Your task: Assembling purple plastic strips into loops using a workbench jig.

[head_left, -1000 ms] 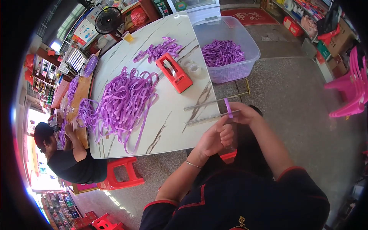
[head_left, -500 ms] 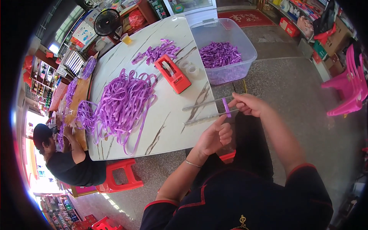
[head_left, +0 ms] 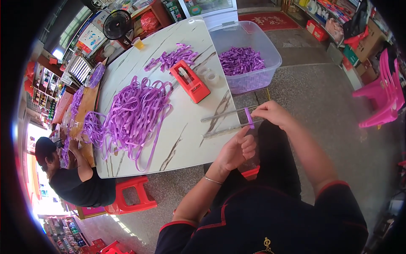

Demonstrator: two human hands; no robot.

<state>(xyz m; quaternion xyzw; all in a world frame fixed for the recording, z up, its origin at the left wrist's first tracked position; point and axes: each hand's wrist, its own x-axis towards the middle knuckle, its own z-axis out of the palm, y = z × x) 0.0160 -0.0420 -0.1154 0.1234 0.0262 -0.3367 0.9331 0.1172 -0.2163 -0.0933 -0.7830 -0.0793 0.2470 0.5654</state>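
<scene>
A short purple ribbon [head_left: 248, 117] spans two thin metal rods [head_left: 220, 117] that jut past the table's right edge. My left hand [head_left: 238, 149] is at its near end, index finger and thumb meeting on the ribbon, other fingers curled in. My right hand [head_left: 272, 113] comes from the right with fingertips pressed together against the ribbon's far part. What lies between those fingertips is too small to see clearly. A red tape dispenser [head_left: 190, 82] stands on the table beyond the rods, beside clear tape rolls [head_left: 210, 76].
On the marble-patterned table [head_left: 186, 139] lie a big purple ribbon heap [head_left: 137, 116] and a smaller pile [head_left: 173, 57]. A clear plastic bin [head_left: 270, 59] holds purple pieces. A cup [head_left: 138, 43] sits at the far edge. Another person [head_left: 80, 178] works at left; pink chairs [head_left: 385, 93] stand right.
My right hand's fingers, with the index stretched out before, have drawn together at the ribbon. The left hand stays nearly in place. The view has shifted slightly.
</scene>
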